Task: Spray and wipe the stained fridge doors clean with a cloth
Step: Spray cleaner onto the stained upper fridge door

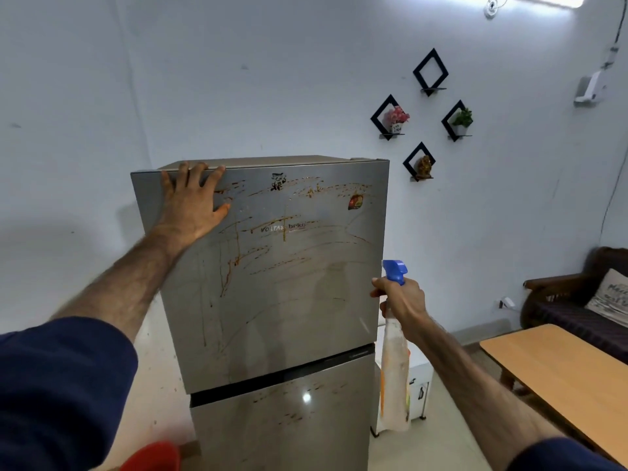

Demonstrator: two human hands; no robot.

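Note:
A silver two-door fridge stands in front of me. Its upper door [289, 300] is streaked with brown-orange stains, and the lower door [282, 426] carries a few more. My left hand [192, 202] lies flat on the upper door's top left corner, fingers hooked over the top edge. My right hand [401, 299] is at the door's right edge, gripping a spray bottle with a blue trigger head [395, 270] that faces the door. A stained whitish cloth [394, 379] hangs down from the same hand.
A wooden table [557, 375] stands at the right, a dark sofa [577, 300] with a cushion behind it. A small white cabinet [419, 385] sits beside the fridge. Black diamond wall shelves [430, 73] hang above. A red object [153, 457] is at bottom left.

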